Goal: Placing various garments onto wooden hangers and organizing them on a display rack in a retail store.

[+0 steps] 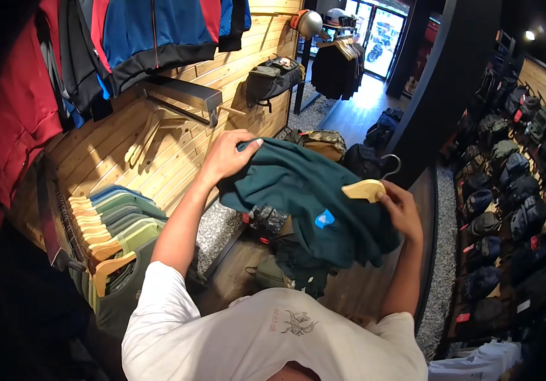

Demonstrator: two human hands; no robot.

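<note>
A dark green shirt (298,184) with a small light-blue mark is stretched between my two hands in front of me. My left hand (231,154) grips its upper left edge, the thumb pressed on the cloth. At the shirt's right side, my right hand (401,209) is closed on the end of a pale wooden hanger (363,190) with a metal hook. The hanger's visible arm lies over the cloth; whether its other arm is inside the shirt is hidden.
Shirts on wooden hangers (104,279) fill a rail at the left. Jackets (158,44) hang above, beside wooden hangers (146,136) on a wall bracket. A black bag (274,77) hangs on the wood wall. Several caps (514,165) cover the right side; bags stand ahead.
</note>
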